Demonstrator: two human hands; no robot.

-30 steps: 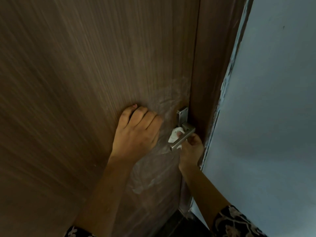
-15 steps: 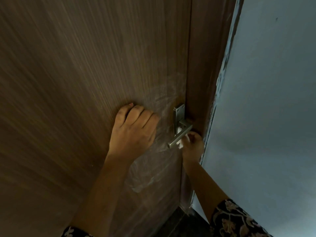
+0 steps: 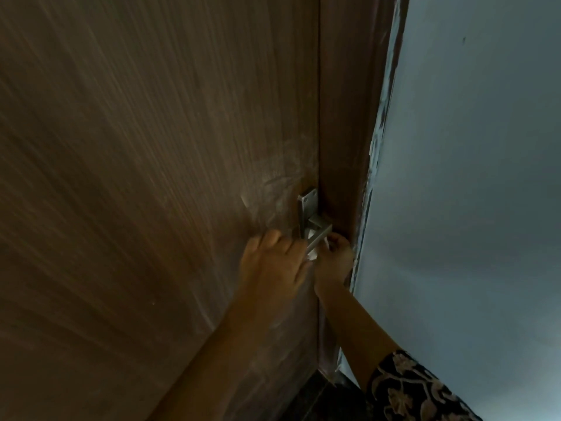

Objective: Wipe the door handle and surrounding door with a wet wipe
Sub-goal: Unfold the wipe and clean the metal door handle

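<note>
The scene is being lit dimly, and colours are being muted throughout. The brightest area is being given by the pale wall (image 3: pixel 470 177), to the right of the fingers (image 3: pixel 273 238), where soft, even light is falling. The wooden door (image 3: pixel 136 177), left of and above the fingers, is being left in shadow, darkening toward the far left. A faint sheen is being caught on the smeared patch just above the fingers. The left hand (image 3: pixel 273 265) is being blurred by motion. Straight edges are being bent by the wide-angle lens.
</note>
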